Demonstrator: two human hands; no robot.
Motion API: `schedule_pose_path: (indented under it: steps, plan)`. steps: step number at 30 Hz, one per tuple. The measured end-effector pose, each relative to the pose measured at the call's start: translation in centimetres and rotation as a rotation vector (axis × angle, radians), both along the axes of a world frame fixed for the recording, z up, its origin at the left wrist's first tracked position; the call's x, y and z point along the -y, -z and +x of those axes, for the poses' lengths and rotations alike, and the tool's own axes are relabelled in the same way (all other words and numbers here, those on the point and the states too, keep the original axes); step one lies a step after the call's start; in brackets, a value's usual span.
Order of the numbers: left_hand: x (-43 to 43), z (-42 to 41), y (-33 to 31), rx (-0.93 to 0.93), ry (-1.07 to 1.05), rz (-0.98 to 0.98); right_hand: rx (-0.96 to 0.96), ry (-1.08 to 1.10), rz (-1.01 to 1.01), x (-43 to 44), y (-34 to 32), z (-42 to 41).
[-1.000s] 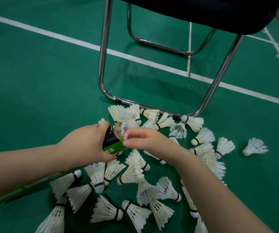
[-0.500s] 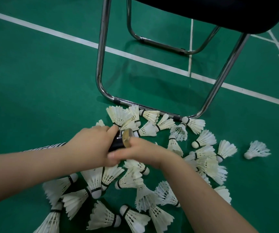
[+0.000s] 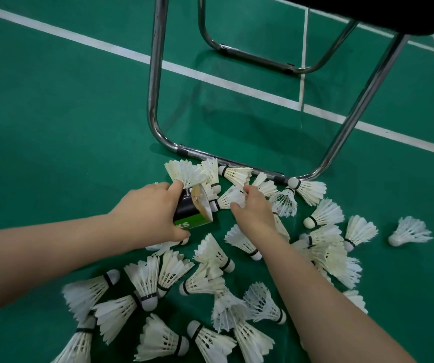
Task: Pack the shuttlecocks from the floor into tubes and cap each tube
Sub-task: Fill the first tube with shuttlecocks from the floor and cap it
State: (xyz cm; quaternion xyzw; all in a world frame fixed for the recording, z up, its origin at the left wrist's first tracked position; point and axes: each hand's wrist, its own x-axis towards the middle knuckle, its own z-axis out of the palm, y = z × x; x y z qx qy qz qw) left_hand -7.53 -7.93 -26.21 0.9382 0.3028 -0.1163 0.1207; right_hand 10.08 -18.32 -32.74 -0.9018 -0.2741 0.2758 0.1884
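The left hand (image 3: pixel 148 213) grips the uncapped tube (image 3: pixel 191 214), the right hand (image 3: pixel 252 214) pinches one shuttlecock (image 3: pixel 227 199), and many shuttlecocks (image 3: pixel 212 254) lie unpacked on the floor (image 3: pixel 53 127).

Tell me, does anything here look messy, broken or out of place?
Yes: many shuttlecocks lie strewn every which way on the green floor by the chair frame, with one stray shuttlecock off to the right. The cardboard mouth of the tube in the left hand looks slightly frayed.
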Motion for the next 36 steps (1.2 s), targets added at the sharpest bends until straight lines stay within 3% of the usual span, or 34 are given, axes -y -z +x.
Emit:
schedule_pose_path:
  steps: [6, 13, 20, 26, 29, 36]
  plan:
    - [0.2, 0.3, 0.4, -0.023, 0.0, -0.01, 0.007, 0.082, 0.032, -0.1, 0.6, 0.0]
    - [-0.3, 0.2, 0.5, -0.014, -0.02, -0.019, -0.151, 0.306, 0.528, 1.1, -2.6, -1.2]
    - [0.2, -0.3, -0.2, 0.009, -0.023, -0.018, -0.166, 0.253, 0.797, 2.0, -5.9, -5.0]
    - [1.6, 0.0, -2.0, 0.066, -0.027, -0.025, -0.313, -0.149, 0.676, 2.6, -7.5, -7.0]
    - [2.2, -0.1, -3.0, 0.089, -0.031, -0.03, -0.481, -0.19, 0.657, 3.2, -8.4, -7.0]
    - [3.6, -0.5, -3.3, 0.07, 0.087, 0.047, -0.798, -0.427, 0.279, 3.3, -10.5, -5.8]
